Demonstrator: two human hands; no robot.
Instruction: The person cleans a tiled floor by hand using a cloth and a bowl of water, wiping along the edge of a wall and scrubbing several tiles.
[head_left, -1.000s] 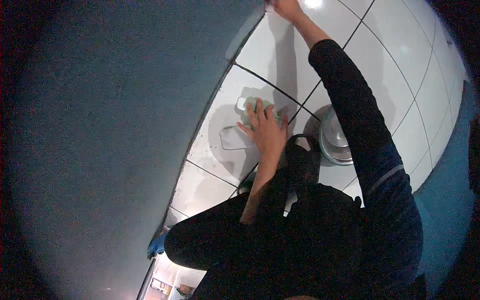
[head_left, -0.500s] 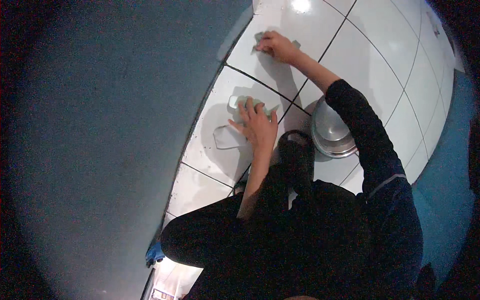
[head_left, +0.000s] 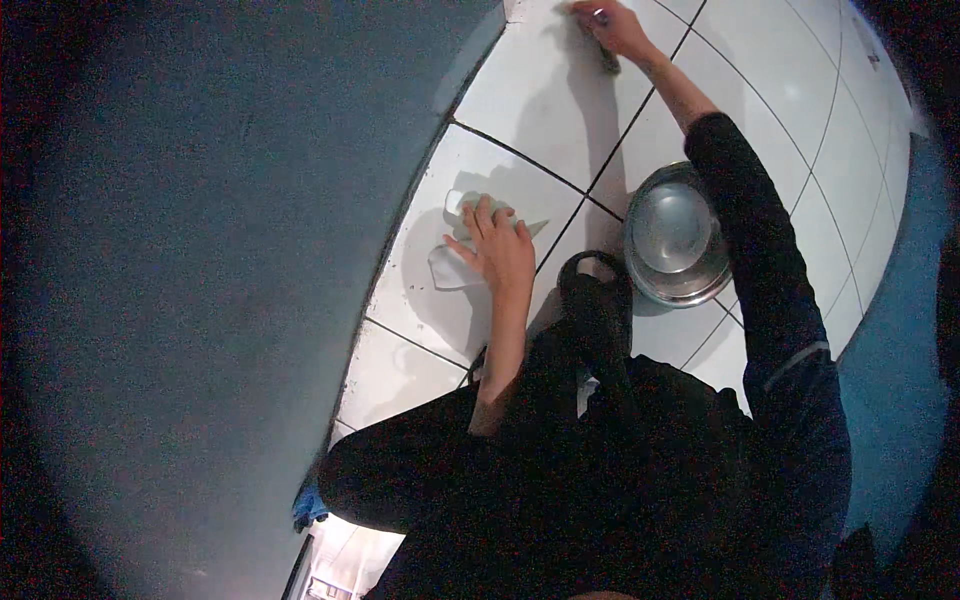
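My left hand [head_left: 495,240] lies spread, palm down, over a pale green, flat piece [head_left: 537,226] on the white floor tiles, beside a whitish piece [head_left: 450,270]; their material is unclear. My right hand [head_left: 612,28] reaches to the top of the view, fingers closed on a grey-green rag or pad [head_left: 610,64] against the tiles. A round steel bowl [head_left: 665,220], apparently with water in it, stands right of my left hand, next to my right forearm.
A grey-blue wall [head_left: 200,250] runs along the tiles' left side, with a bluer surface [head_left: 880,260] at the right. My dark sandal [head_left: 585,285] is beside the bowl. A small blue object [head_left: 308,505] lies by the wall at lower left.
My right hand came down the tiles with the grey-green piece, then moved back up and right. My left hand stays over the pale piece, shifted slightly in view.
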